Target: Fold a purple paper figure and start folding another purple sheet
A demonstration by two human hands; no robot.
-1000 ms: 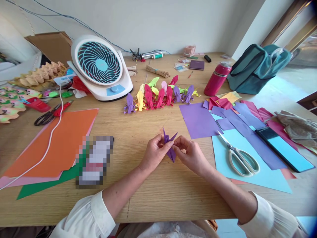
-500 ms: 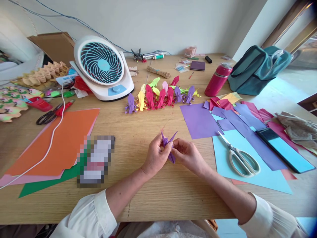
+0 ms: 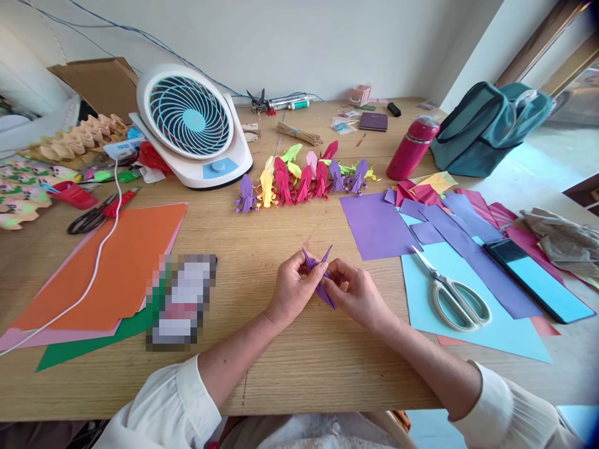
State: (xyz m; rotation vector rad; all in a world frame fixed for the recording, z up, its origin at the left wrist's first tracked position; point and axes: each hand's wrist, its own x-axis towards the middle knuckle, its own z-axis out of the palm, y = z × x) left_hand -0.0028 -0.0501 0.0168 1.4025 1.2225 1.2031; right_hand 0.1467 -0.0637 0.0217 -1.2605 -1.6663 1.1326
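Observation:
Between my two hands is a folded purple paper figure [image 3: 327,295], with two thin points sticking up and a wider point hanging down. My left hand [image 3: 294,284] pinches it from the left, thumb across its front. From the other side my right hand [image 3: 358,293] grips it with thumb and fingertips. My fingers cover the middle of the folds. Beyond them stands a cluster of folded paper figures [image 3: 305,183] in red, yellow, purple, pink and green. A flat purple sheet [image 3: 381,227] lies to the right of my hands.
White-handled scissors [image 3: 456,299] lie on light blue paper [image 3: 505,340], beside a dark phone [image 3: 538,280]. Left are orange sheets [image 3: 107,268], a blurred-out phone [image 3: 180,302] and a white cable [image 3: 100,249]. Behind stand a fan [image 3: 191,121], a red bottle [image 3: 412,149] and a teal bag [image 3: 486,134].
The purple paper figure has tilted slightly, its lower point swinging a little to the right. Both hands keep their grip and have barely shifted.

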